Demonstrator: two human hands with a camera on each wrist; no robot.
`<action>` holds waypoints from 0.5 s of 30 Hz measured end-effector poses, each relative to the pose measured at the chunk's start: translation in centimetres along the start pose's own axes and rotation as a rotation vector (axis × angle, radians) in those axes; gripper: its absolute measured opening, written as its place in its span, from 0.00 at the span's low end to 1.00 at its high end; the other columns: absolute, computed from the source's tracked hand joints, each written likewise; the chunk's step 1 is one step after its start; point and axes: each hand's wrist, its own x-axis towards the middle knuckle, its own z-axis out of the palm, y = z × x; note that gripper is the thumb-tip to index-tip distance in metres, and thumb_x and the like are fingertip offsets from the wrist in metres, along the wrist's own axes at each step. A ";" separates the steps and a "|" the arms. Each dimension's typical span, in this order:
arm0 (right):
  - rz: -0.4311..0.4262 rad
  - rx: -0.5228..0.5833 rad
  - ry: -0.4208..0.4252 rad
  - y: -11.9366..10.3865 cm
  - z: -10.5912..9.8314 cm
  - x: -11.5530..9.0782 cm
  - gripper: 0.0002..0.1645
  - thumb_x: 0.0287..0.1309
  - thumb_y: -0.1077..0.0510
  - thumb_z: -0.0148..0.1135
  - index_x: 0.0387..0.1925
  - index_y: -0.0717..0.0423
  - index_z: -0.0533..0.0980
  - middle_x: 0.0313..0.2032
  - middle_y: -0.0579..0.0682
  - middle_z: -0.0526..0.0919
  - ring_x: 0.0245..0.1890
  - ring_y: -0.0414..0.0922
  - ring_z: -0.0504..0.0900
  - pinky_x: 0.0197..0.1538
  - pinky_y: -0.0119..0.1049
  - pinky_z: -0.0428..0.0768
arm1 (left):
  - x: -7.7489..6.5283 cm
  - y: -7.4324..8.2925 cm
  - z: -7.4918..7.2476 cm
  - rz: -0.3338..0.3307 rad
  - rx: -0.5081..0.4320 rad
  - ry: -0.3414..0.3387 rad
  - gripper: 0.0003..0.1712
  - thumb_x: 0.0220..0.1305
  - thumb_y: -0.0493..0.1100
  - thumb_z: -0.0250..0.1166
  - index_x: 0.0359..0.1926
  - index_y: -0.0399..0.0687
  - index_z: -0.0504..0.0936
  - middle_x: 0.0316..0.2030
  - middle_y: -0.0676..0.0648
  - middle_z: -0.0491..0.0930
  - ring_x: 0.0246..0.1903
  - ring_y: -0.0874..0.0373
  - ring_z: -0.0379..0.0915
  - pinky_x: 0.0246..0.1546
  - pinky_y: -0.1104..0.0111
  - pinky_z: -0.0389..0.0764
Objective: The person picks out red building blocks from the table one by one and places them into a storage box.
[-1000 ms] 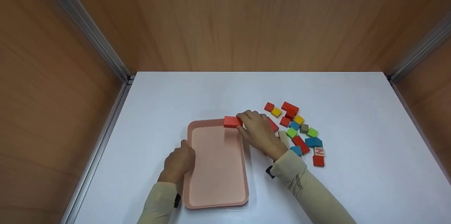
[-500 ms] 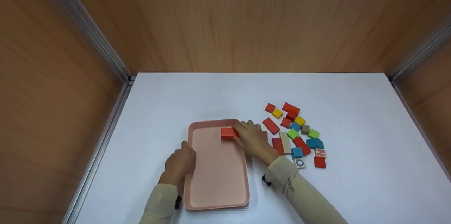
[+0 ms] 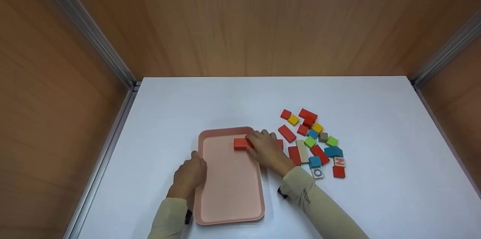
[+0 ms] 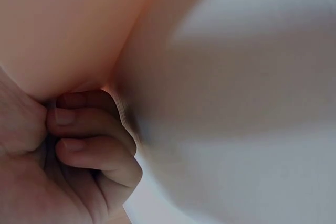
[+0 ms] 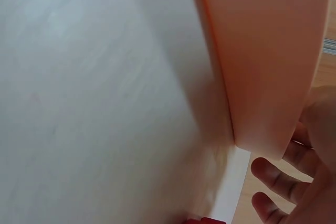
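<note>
A pink rectangular tray (image 3: pixel 229 186) lies on the white table. My left hand (image 3: pixel 189 175) grips its left rim; in the left wrist view the curled fingers (image 4: pixel 94 153) sit against the tray's outer wall. At the far right corner of the tray, my right hand (image 3: pixel 266 150) reaches over the rim and holds a red rectangular block (image 3: pixel 240 144) between thumb and fingers. The block's right end is hidden under that hand. From the right wrist view, the tray's side wall (image 5: pixel 268 51) hides the block, and two fingers show spread beyond its corner.
Right of the tray lies a loose group of blocks: red ones (image 3: pixel 287 133), a beige plank (image 3: pixel 302 151), blue (image 3: pixel 333 152), green (image 3: pixel 310 141) and yellow (image 3: pixel 293 120) pieces, and a letter block (image 3: pixel 317 173). Wooden walls (image 3: pixel 240 24) enclose the table.
My right hand has brought the red block from over the tray's far rim down and nearer, inside the tray, and has slowed there. My left hand stays on the left rim.
</note>
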 end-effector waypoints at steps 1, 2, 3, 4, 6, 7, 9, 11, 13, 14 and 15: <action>0.004 0.001 -0.001 0.0 0.0 0.0 0.24 0.67 0.49 0.65 0.60 0.52 0.74 0.54 0.48 0.80 0.47 0.48 0.73 0.51 0.46 0.71 | 0.0 0.0 0.0 0.000 0.001 -0.001 0.18 0.78 0.45 0.39 0.52 0.33 0.66 0.21 0.43 0.73 0.17 0.50 0.73 0.17 0.60 0.72; 0.010 0.005 -0.003 0.0 0.0 0.0 0.24 0.66 0.49 0.65 0.60 0.52 0.74 0.54 0.48 0.80 0.47 0.48 0.73 0.51 0.45 0.70 | 0.0 0.0 0.0 -0.001 0.000 -0.001 0.18 0.78 0.44 0.39 0.53 0.33 0.66 0.20 0.43 0.73 0.17 0.50 0.73 0.16 0.60 0.72; 0.015 0.009 -0.005 0.0 0.0 0.0 0.25 0.66 0.49 0.65 0.60 0.52 0.74 0.54 0.49 0.80 0.47 0.48 0.73 0.51 0.46 0.70 | 0.0 0.1 0.0 -0.004 0.000 -0.002 0.18 0.78 0.45 0.39 0.53 0.33 0.66 0.20 0.43 0.73 0.17 0.50 0.73 0.17 0.60 0.73; 0.018 0.008 -0.005 0.0 0.0 0.0 0.25 0.66 0.49 0.65 0.61 0.52 0.74 0.54 0.49 0.80 0.48 0.48 0.73 0.51 0.46 0.70 | 0.0 0.1 0.0 -0.006 -0.001 -0.003 0.18 0.78 0.45 0.39 0.53 0.33 0.66 0.20 0.43 0.73 0.17 0.50 0.73 0.17 0.60 0.73; 0.023 0.008 -0.002 0.0 -0.2 -0.1 0.26 0.66 0.48 0.66 0.61 0.51 0.74 0.55 0.48 0.80 0.48 0.47 0.73 0.51 0.45 0.71 | 0.0 0.0 0.0 -0.008 0.000 -0.002 0.18 0.78 0.44 0.39 0.52 0.33 0.66 0.20 0.43 0.73 0.17 0.50 0.73 0.16 0.60 0.72; 0.021 0.010 0.003 -0.1 -0.3 -0.1 0.26 0.66 0.48 0.66 0.62 0.51 0.74 0.55 0.48 0.80 0.48 0.47 0.73 0.51 0.44 0.71 | 0.0 0.1 0.0 -0.008 0.001 -0.002 0.18 0.78 0.44 0.39 0.52 0.33 0.66 0.20 0.43 0.73 0.17 0.50 0.73 0.16 0.60 0.72; 0.020 0.013 0.018 0.0 -0.6 -0.2 0.26 0.66 0.48 0.66 0.63 0.49 0.74 0.55 0.47 0.80 0.48 0.46 0.73 0.52 0.43 0.71 | 0.0 0.1 0.0 -0.009 0.006 -0.001 0.17 0.78 0.44 0.39 0.51 0.34 0.66 0.20 0.43 0.74 0.17 0.50 0.73 0.16 0.61 0.72; 0.022 0.021 0.042 0.0 -1.0 -0.3 0.27 0.66 0.48 0.65 0.63 0.48 0.74 0.56 0.47 0.80 0.48 0.46 0.74 0.52 0.43 0.71 | 0.0 0.1 0.0 -0.013 0.007 -0.004 0.18 0.78 0.44 0.39 0.52 0.33 0.66 0.20 0.43 0.74 0.17 0.50 0.73 0.17 0.60 0.72; 0.024 0.035 0.076 0.2 -1.4 -0.5 0.26 0.66 0.48 0.65 0.63 0.48 0.74 0.56 0.46 0.80 0.49 0.46 0.74 0.53 0.43 0.72 | 0.0 0.1 0.0 -0.020 0.009 -0.008 0.19 0.78 0.44 0.39 0.54 0.33 0.66 0.21 0.43 0.74 0.18 0.50 0.73 0.17 0.60 0.73; 0.027 0.040 0.092 0.4 -1.6 -0.6 0.26 0.66 0.48 0.65 0.63 0.48 0.75 0.56 0.46 0.80 0.50 0.46 0.75 0.54 0.43 0.72 | 0.0 0.1 -0.1 -0.020 0.013 -0.008 0.19 0.78 0.44 0.39 0.54 0.32 0.66 0.21 0.43 0.74 0.18 0.50 0.73 0.17 0.60 0.73; 0.030 0.046 0.109 0.5 -1.8 -0.7 0.26 0.66 0.48 0.65 0.63 0.48 0.75 0.57 0.46 0.80 0.51 0.46 0.75 0.54 0.44 0.72 | 0.1 0.1 -0.1 -0.023 0.016 -0.010 0.19 0.78 0.45 0.39 0.53 0.33 0.66 0.20 0.42 0.74 0.18 0.50 0.73 0.17 0.60 0.73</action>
